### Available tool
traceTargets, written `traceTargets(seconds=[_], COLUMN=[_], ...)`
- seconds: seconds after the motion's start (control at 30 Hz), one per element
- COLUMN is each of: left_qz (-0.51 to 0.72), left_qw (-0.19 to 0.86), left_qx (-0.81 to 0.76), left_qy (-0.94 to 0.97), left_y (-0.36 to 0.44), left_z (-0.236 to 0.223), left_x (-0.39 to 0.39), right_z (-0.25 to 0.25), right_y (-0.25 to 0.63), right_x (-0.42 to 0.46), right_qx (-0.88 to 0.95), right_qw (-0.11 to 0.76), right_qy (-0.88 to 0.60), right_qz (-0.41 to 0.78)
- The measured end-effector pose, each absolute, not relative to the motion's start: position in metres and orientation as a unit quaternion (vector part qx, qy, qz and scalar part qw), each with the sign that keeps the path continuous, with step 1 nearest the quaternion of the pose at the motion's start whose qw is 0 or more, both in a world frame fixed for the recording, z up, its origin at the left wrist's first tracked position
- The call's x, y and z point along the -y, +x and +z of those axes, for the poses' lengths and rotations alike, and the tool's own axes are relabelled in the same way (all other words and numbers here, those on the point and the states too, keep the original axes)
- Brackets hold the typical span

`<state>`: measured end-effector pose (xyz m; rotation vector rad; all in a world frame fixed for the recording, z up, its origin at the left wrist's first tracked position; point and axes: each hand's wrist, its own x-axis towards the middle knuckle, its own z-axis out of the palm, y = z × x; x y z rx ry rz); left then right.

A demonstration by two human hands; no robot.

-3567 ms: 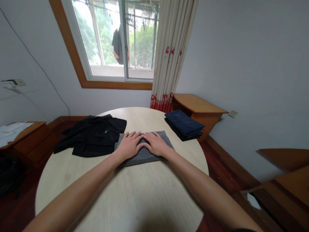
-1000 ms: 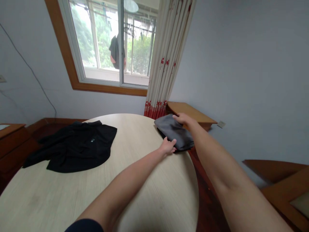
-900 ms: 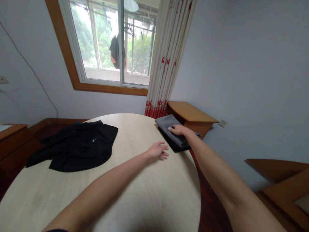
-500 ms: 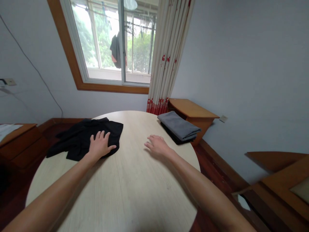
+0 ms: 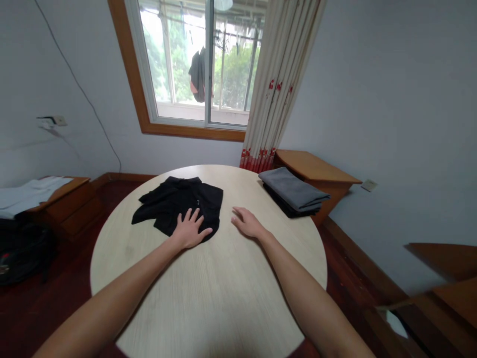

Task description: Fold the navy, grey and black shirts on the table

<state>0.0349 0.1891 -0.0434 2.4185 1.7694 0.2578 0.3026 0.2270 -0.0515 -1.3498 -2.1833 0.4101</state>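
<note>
A black shirt (image 5: 186,196) lies loosely spread on the left part of the round table (image 5: 223,293), its sleeve-like ends pointing left. A small light mark shows on its cloth. My left hand (image 5: 189,229) rests flat on the near right part of the shirt with fingers spread. Close to the shirt's right side, my right hand (image 5: 249,223) hovers just over or touches the tabletop, fingers slightly curled and apart, holding nothing. To the right of that hand is a folded grey cloth (image 5: 292,188) on top of folded black cloth (image 5: 294,211).
Behind the table's right edge stands a wooden cabinet (image 5: 316,166) beside a long curtain (image 5: 274,114). On the left, a low wooden drawer unit (image 5: 80,209) carries white sheets (image 5: 35,191), and a black bag (image 5: 24,253) sits on the floor.
My left hand and the black shirt have shifted right across the table, bringing the sleeves further in from the left edge. My right hand is slightly nearer the shirt. The view has turned left.
</note>
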Motion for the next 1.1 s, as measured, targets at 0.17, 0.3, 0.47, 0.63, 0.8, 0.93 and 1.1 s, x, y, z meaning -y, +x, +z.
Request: traceTargets(seconds=[0.17, 0.3, 0.47, 0.63, 0.8, 0.93, 1.1], left_qz=[0.172, 0.236, 0.297, 0.225, 0.163, 0.151, 0.025], left_qw=[0.197, 0.333, 0.164, 0.114, 0.139, 0.326, 0.645], left_qx=[-0.405, -0.319, -0.437, -0.525, -0.557, -0.513, -0.322], left_qy=[0.876, 0.856, 0.833, 0.813, 0.803, 0.78, 0.692], left_y=[0.073, 0.069, 0.034, 0.013, 0.017, 0.0, -0.041], left_z=[-0.025, -0.005, -0.01, -0.028, -0.02, -0.001, 0.024], left_x=[-0.146, -0.145, -0.181, -0.201, -0.195, -0.188, -0.17], right_z=[-0.051, -0.053, -0.053, -0.055, -0.052, -0.039, -0.025], right_y=[0.326, 0.332, 0.32, 0.301, 0.296, 0.316, 0.362], right_x=[-0.234, -0.234, -0.231, -0.228, -0.227, -0.231, -0.239], right_qx=[0.767, 0.778, 0.812, 0.844, 0.851, 0.84, 0.789], right_qw=[0.32, 0.278, 0.261, 0.231, 0.237, 0.252, 0.27], right_qy=[-0.531, -0.528, -0.478, -0.437, -0.423, -0.438, -0.523], right_qz=[0.166, 0.196, 0.209, 0.21, 0.203, 0.196, 0.175])
